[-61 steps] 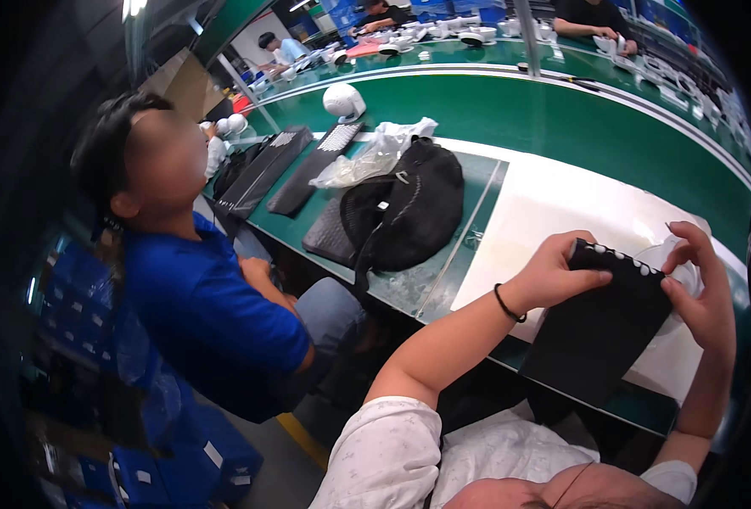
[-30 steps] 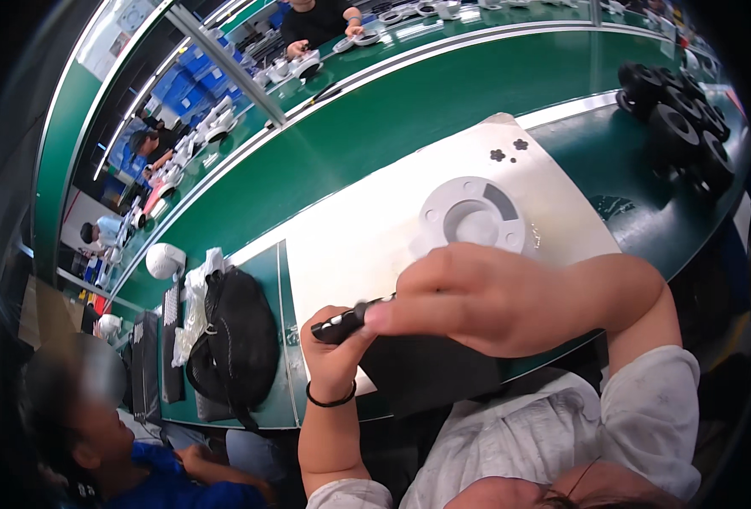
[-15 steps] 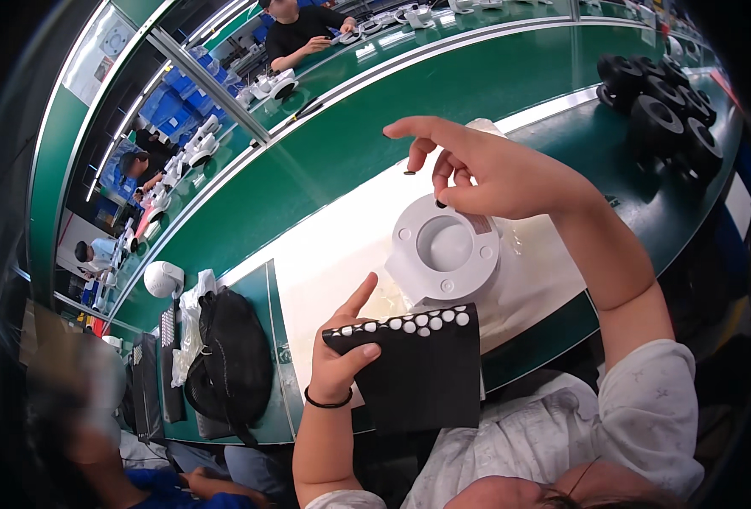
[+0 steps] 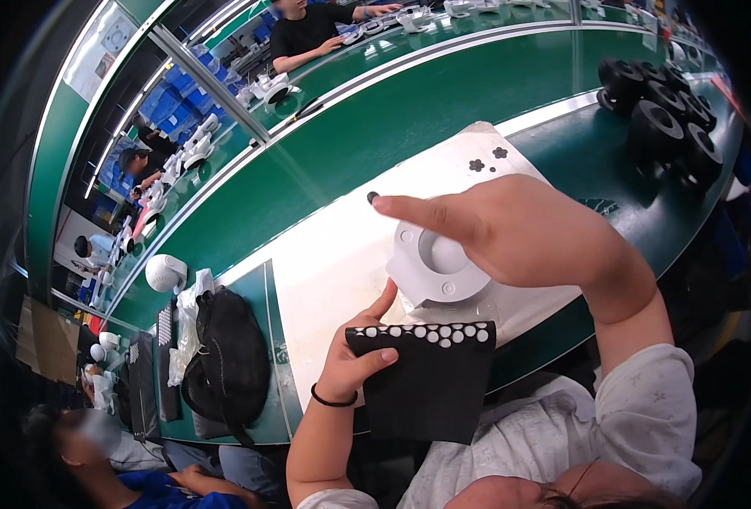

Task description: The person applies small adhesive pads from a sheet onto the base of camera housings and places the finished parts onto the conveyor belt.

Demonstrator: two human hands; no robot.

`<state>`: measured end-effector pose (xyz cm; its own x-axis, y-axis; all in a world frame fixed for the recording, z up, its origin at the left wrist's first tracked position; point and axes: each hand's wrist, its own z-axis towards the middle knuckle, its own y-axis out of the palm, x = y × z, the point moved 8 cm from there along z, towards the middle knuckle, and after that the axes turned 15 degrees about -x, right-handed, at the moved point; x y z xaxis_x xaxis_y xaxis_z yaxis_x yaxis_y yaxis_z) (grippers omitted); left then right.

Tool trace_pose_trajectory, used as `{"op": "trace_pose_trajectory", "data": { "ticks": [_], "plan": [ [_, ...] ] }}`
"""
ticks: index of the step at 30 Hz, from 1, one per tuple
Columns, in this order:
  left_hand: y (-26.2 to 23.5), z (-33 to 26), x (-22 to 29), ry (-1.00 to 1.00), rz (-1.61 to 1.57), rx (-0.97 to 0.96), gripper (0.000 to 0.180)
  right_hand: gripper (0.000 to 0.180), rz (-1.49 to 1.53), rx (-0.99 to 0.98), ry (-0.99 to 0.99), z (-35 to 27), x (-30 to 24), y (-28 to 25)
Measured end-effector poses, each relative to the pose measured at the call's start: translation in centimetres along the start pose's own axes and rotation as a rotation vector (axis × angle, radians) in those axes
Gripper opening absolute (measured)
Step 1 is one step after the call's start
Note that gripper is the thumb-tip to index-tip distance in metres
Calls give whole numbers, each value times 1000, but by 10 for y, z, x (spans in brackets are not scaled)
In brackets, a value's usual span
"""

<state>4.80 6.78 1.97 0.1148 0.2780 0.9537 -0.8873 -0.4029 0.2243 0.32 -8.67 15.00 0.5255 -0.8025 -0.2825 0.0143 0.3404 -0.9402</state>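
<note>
My left hand (image 4: 360,363) grips a folded black sheet of round adhesive pads (image 4: 431,386); white dots line its top edge. The left index finger reaches up beside a white plastic housing (image 4: 411,270). This housing has a wide round opening and small circular recesses. My right hand (image 4: 511,225) hovers over it, covering its far right part. The right index finger is stretched out to the left, and a small black round pad (image 4: 373,198) sits at its tip. The other right fingers are hidden under the hand.
Beneath the housing lies a white work sheet (image 4: 325,280), with black flower-shaped marks at its far corner. Black round parts (image 4: 660,127) are piled at the far right. A black bag (image 4: 231,365) and a white dome-shaped part (image 4: 166,273) are on the left. A seated person (image 4: 146,475) is at lower left.
My right hand has come down and nearer, now over the housing, its index finger pointing left. My left hand and the sheet have shifted slightly right. The person at left has leaned lower.
</note>
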Motion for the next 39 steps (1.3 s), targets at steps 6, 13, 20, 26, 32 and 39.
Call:
{"op": "trace_pose_trajectory", "data": {
  "ticks": [6,13,20,26,32,39],
  "plan": [
    [15,5,-3,-114,67,-151,20,60,290,246,-178,9,17,-15],
    [8,-1,-10,-159,207,-128,38,52,527,-31,-80,27,23,14],
    [13,5,-5,-62,253,-197,21,51,523,-7,-24,29,28,16],
    [23,6,-5,-21,237,-284,20,40,96,143,-128,15,6,-1],
    [27,8,-4,12,258,-306,20,46,116,128,-134,9,6,-5],
    [28,8,-5,4,256,-294,21,44,54,136,-147,1,0,-4]
  ]
}}
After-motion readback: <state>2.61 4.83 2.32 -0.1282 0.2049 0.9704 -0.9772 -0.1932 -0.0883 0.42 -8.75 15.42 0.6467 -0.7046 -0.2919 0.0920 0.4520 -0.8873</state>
